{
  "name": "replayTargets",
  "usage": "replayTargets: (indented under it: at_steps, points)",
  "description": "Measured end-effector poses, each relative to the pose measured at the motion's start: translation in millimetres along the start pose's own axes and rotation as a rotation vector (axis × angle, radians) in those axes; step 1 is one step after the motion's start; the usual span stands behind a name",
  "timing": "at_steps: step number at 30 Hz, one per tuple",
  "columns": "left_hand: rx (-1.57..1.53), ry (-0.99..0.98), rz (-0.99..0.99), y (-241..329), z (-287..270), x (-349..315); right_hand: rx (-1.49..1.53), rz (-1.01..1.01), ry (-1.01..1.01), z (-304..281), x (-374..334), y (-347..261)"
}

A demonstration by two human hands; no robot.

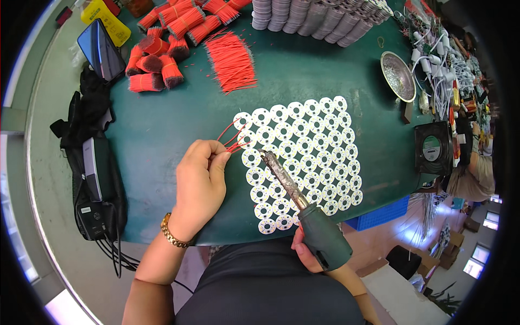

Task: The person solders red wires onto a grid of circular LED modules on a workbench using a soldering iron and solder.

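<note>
My left hand [199, 181] is closed in a pinch on a few thin red wires [234, 146] whose ends fan out over the left edge of the boards. In my right hand [307, 257] is a soldering iron [324, 237] with a dark green handle and a worn metal shaft. Its tip points up and left, close to the boards beside the wires; whether it touches one I cannot tell. White ring-shaped LED circuit boards [279, 114] lie in a tight grid of rows on the green tabletop [157, 179]. The iron covers several of them.
Loose red wires [232, 62] and tied wire bundles [146, 82] lie at the far left. Stacks of grey discs [309, 21] stand at the back. To the right are a metal bowl [398, 76] and a black fan-like box [433, 147]. A phone [101, 51] leans at far left.
</note>
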State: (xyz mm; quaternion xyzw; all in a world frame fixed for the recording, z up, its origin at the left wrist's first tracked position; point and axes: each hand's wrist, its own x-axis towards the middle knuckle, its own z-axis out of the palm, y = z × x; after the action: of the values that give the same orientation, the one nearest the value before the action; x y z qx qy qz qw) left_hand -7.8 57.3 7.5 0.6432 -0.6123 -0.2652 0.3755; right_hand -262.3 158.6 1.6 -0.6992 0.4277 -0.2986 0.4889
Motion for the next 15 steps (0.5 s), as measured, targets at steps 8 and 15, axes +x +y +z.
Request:
replayTargets:
  at_steps: [8, 15]
  points:
    - [0.09, -0.014, 0.026, 0, 14, -11, 0.105, 0.026, 0.039, 5, -12, 15]
    - [0.12, -0.058, -0.035, 3, 11, -6, 0.038, 0.034, -0.011, 5, -10, 13]
